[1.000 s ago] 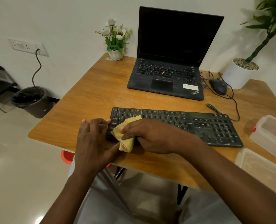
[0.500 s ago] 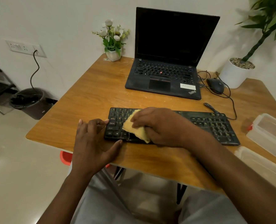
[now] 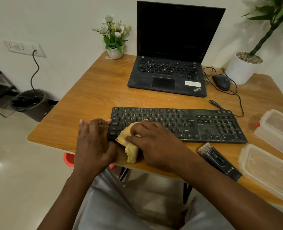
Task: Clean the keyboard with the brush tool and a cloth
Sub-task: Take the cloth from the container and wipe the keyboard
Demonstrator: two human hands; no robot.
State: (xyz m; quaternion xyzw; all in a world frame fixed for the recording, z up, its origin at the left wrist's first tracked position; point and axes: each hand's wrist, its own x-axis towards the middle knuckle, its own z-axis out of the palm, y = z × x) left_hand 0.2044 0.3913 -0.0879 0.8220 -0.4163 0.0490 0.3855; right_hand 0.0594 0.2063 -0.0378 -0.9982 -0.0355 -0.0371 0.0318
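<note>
Indoors, a seated person presses a yellow cloth point(image 3: 129, 143) onto a black keyboard point(image 3: 195, 125) lying across a wooden desk point(image 3: 91, 97). At far left, a cable hangs from a wall socket point(image 3: 23, 48) above a dark bin point(image 3: 29, 103) on the floor. The left hand point(image 3: 94, 141), fingers loosely bent and gripping nothing, rests against the keyboard's left end, one fingertip touching its edge. A small pot of white flowers point(image 3: 115, 37) stands at the desk's far side. The right hand point(image 3: 155, 143) lies over the left-hand keys, fingers and thumb curled on the cloth, whose bunched tail spills off the keyboard's front edge onto the desk. An open laptop point(image 3: 170, 52), screen dark, sits behind the keyboard. The brush tool point(image 3: 218, 161) lies untouched just in front of the keyboard's right end, bristles toward it. Further right are a wired mouse point(image 3: 221, 82), a white plant pot point(image 3: 243, 67) and two clear plastic containers point(image 3: 270, 170).
</note>
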